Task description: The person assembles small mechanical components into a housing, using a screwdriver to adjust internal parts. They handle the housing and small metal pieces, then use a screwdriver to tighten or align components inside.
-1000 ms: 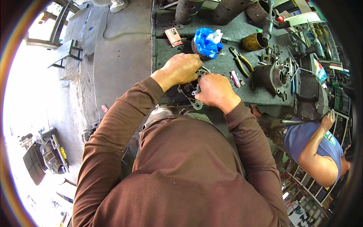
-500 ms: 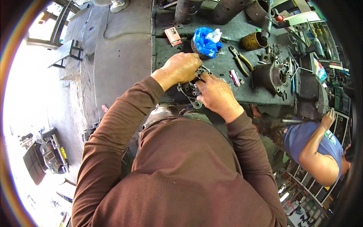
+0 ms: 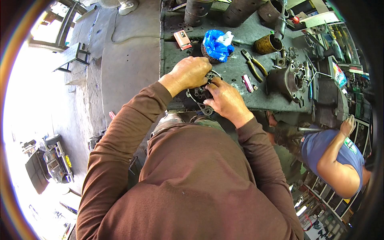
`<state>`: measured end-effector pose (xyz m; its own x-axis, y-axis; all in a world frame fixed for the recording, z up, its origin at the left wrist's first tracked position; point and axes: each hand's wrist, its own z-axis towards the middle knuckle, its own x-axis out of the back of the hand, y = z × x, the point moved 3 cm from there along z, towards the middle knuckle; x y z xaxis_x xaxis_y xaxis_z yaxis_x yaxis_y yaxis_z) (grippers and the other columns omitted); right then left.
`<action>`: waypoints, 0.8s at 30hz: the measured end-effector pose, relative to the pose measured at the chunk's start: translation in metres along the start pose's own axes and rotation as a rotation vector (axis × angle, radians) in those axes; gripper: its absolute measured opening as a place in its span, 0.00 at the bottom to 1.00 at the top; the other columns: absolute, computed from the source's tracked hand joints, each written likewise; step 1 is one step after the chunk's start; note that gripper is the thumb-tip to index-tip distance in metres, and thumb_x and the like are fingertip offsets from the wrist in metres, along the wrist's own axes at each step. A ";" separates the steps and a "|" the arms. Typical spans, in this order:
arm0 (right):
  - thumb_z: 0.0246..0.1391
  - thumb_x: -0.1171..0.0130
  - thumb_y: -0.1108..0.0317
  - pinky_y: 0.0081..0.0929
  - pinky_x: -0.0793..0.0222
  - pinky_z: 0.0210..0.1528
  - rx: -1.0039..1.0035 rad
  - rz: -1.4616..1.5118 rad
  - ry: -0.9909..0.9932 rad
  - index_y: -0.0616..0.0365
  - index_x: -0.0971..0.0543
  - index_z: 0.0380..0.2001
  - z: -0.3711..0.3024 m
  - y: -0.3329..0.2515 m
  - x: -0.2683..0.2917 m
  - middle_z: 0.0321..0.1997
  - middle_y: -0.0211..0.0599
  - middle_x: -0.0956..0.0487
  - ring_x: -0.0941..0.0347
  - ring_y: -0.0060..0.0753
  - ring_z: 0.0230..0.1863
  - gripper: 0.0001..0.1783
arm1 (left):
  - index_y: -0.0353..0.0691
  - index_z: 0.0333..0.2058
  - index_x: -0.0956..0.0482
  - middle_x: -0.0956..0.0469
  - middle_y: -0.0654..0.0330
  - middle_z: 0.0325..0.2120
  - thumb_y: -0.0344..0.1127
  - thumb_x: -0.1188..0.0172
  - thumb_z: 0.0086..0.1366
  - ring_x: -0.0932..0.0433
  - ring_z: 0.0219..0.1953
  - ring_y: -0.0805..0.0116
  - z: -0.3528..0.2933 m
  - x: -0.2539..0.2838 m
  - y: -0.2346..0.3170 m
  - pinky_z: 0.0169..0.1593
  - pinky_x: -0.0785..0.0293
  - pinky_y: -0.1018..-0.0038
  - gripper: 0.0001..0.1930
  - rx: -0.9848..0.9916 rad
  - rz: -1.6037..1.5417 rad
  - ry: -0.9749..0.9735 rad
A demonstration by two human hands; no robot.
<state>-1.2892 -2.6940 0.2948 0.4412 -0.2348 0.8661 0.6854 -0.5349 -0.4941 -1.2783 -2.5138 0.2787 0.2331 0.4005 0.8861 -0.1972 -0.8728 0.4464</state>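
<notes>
Metal part [image 3: 200, 96] lies at the near edge of the bench [image 3: 236, 72], under and between the two hands. The left hand [image 3: 190, 73] is curled at its upper edge, fingertips hidden, so I cannot tell what it grips; the right hand [image 3: 226, 98] touches its right side, fingers bent, thumb apart, any grip equally unclear. Work on the part looks under way, with both hands at it; how much is done or left does not show. Just beyond the left hand, a round brown tub [image 3: 212, 59] holds a blue plastic bag [image 3: 216, 45] and a crumpled white piece [image 3: 226, 39]; a red and white box [image 3: 183, 40] lies near, contents hidden. Farther off, ahead and right of the right hand, past the pliers [image 3: 255, 66], sits a yellowish can [image 3: 266, 45], its inside too dark to read
</notes>
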 end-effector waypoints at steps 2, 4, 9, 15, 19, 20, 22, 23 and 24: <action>0.47 0.19 0.60 0.51 0.21 0.52 -0.075 0.046 0.053 0.60 0.14 0.47 -0.004 0.001 -0.004 0.50 0.45 0.19 0.19 0.57 0.53 0.25 | 0.38 0.45 0.11 0.15 0.51 0.49 0.39 0.30 0.61 0.14 0.51 0.44 -0.001 0.000 0.000 0.56 0.18 0.51 0.16 -0.004 -0.007 0.011; 0.47 0.19 0.59 0.51 0.21 0.52 -0.094 0.064 0.082 0.60 0.14 0.48 -0.007 0.001 -0.008 0.51 0.45 0.19 0.19 0.58 0.52 0.27 | 0.37 0.43 0.11 0.14 0.49 0.47 0.39 0.30 0.60 0.13 0.49 0.43 -0.001 0.000 0.000 0.54 0.17 0.51 0.15 -0.013 -0.012 0.027; 0.46 0.18 0.57 0.51 0.23 0.52 -0.046 0.118 0.141 0.61 0.13 0.49 -0.008 0.001 -0.015 0.50 0.46 0.18 0.19 0.59 0.50 0.29 | 0.37 0.44 0.11 0.15 0.50 0.47 0.38 0.30 0.59 0.14 0.50 0.44 -0.001 -0.001 -0.001 0.54 0.17 0.51 0.15 -0.028 -0.032 0.043; 0.48 0.18 0.50 0.50 0.24 0.53 -0.086 0.085 0.160 0.63 0.14 0.48 -0.012 0.001 -0.022 0.47 0.45 0.17 0.21 0.58 0.50 0.31 | 0.37 0.44 0.11 0.15 0.50 0.47 0.37 0.31 0.59 0.14 0.50 0.44 0.000 0.000 -0.001 0.55 0.17 0.51 0.15 -0.036 -0.011 0.025; 0.47 0.19 0.46 0.50 0.29 0.57 -0.097 0.033 0.204 0.61 0.13 0.47 -0.016 0.000 -0.022 0.48 0.41 0.17 0.24 0.54 0.52 0.32 | 0.37 0.47 0.12 0.15 0.54 0.51 0.37 0.30 0.60 0.15 0.52 0.45 0.001 -0.001 -0.002 0.57 0.18 0.53 0.18 -0.024 0.002 0.000; 0.48 0.20 0.45 0.50 0.30 0.58 -0.121 0.026 0.194 0.60 0.12 0.47 -0.017 0.001 -0.022 0.48 0.41 0.17 0.25 0.53 0.53 0.33 | 0.37 0.46 0.12 0.15 0.52 0.50 0.37 0.30 0.60 0.14 0.52 0.45 0.000 -0.001 -0.002 0.56 0.17 0.52 0.17 -0.036 -0.001 0.017; 0.51 0.22 0.47 0.49 0.33 0.57 -0.080 -0.035 0.176 0.57 0.12 0.47 -0.019 -0.001 -0.021 0.47 0.40 0.17 0.25 0.51 0.53 0.28 | 0.36 0.44 0.11 0.15 0.50 0.48 0.36 0.31 0.59 0.13 0.50 0.45 -0.001 0.000 -0.002 0.54 0.17 0.51 0.15 -0.062 -0.007 0.053; 0.53 0.24 0.48 0.48 0.34 0.57 -0.056 -0.070 0.175 0.56 0.11 0.48 -0.019 -0.001 -0.020 0.47 0.40 0.17 0.24 0.50 0.54 0.26 | 0.36 0.43 0.11 0.15 0.50 0.48 0.36 0.31 0.59 0.13 0.50 0.45 0.000 0.000 -0.002 0.54 0.17 0.52 0.15 -0.061 -0.009 0.049; 0.54 0.25 0.49 0.48 0.35 0.57 -0.046 -0.094 0.165 0.55 0.11 0.46 -0.019 -0.001 -0.020 0.46 0.39 0.17 0.24 0.49 0.53 0.24 | 0.36 0.43 0.11 0.15 0.50 0.48 0.36 0.30 0.59 0.13 0.50 0.45 0.000 0.000 -0.002 0.54 0.17 0.52 0.15 -0.059 -0.012 0.046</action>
<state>-1.3094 -2.7039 0.2798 0.2728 -0.3103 0.9107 0.6899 -0.5967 -0.4099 -1.2784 -2.5124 0.2776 0.1924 0.4243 0.8849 -0.2506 -0.8506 0.4623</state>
